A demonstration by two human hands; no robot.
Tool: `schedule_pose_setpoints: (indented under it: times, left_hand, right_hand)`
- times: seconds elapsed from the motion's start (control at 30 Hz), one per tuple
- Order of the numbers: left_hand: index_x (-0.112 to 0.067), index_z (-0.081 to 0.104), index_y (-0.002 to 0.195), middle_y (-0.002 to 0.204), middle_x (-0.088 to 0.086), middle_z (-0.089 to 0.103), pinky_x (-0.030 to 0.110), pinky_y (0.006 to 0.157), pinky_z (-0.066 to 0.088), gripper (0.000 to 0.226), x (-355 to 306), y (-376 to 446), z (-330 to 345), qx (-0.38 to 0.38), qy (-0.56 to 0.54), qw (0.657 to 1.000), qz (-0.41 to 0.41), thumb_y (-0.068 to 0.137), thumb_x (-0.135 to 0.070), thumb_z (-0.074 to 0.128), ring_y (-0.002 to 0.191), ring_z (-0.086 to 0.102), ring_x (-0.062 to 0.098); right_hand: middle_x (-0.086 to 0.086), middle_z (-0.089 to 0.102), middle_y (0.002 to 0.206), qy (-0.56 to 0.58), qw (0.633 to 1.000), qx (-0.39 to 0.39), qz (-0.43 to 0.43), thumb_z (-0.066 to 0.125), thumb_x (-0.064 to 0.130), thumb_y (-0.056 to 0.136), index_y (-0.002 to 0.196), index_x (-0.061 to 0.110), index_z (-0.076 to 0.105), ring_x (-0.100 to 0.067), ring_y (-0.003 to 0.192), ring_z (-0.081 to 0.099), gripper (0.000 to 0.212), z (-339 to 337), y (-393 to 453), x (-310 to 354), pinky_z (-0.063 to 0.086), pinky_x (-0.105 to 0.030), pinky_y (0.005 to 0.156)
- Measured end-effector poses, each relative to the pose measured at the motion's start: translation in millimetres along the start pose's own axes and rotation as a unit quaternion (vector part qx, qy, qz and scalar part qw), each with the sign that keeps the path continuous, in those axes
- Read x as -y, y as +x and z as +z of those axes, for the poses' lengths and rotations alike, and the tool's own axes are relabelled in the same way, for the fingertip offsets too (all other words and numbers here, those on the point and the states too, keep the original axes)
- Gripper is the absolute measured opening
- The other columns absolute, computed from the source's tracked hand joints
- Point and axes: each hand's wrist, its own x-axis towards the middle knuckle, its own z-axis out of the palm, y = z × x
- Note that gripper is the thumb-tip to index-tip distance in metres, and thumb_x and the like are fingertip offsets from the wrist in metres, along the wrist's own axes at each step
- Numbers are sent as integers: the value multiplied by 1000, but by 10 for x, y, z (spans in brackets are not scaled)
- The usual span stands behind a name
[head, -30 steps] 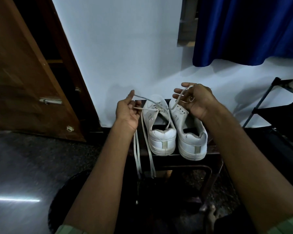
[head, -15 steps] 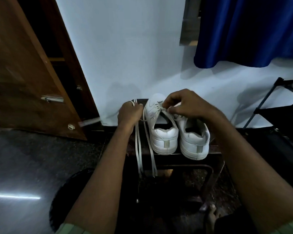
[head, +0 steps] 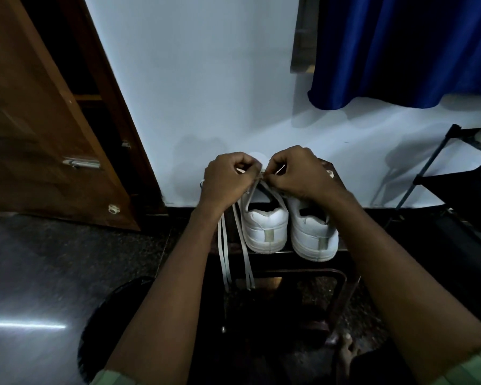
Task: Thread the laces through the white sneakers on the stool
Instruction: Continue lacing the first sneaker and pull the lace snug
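Behind sneakers: wall; L door, R rack.

Both arms reach forward, forearms angling in toward each other. Left hand is curled into a fist, knuckles up, pinching a lace. Right hand sits just beside it, fingers curled, thumb and fingertips pinching too.

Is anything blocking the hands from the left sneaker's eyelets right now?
Nothing visible does. The left hand and right hand are already at the top of the left sneaker, each pinching the lace. The eyelets themselves are hidden behind the fingers. The right sneaker sits beside it, out of the way.
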Motion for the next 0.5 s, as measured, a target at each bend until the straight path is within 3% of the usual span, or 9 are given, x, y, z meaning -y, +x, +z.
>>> schedule_pose_setpoints:
  times: [0.07,0.27,0.33,0.4,0.5]
  left_hand:
    - [-39,80,93,85,-23,77,42,88,61,19,0,-4,-19,59,-12,998,14,83,-52,71,80,74,3]
    - [-29,80,80,73,-19,76,40,83,62,19,0,-15,-46,42,0,998,39,76,-46,74,71,74,2]
    - [-28,79,78,72,-17,76,38,81,62,22,26,9,-39,47,9,998,37,76,-50,73,70,74,4]
    - [-28,77,79,75,-16,75,35,83,59,25,51,32,-22,62,33,997,29,84,-51,68,74,73,5]
    - [-23,63,77,72,-13,60,28,73,44,32,22,0,12,110,-13,993,-33,107,-28,54,68,54,2]
  right_hand:
    - [9,74,74,3,1000,-8,0,73,22,82,81,23,79,-11,76,69,6,70,24,-31,53,-24,70]
    - [7,71,74,-5,999,-11,34,71,34,83,78,21,74,-18,78,68,14,164,77,-101,48,-30,70]
    - [-4,72,70,42,995,4,88,71,31,80,74,13,76,-23,74,70,19,152,106,-105,56,-36,69]
    - [-20,71,71,95,986,-1,136,66,29,74,72,0,73,-31,70,72,30,151,123,-147,60,-47,71]
    - [-21,71,71,121,979,-12,164,57,26,71,73,-6,66,-32,69,73,34,158,115,-224,60,-49,74]
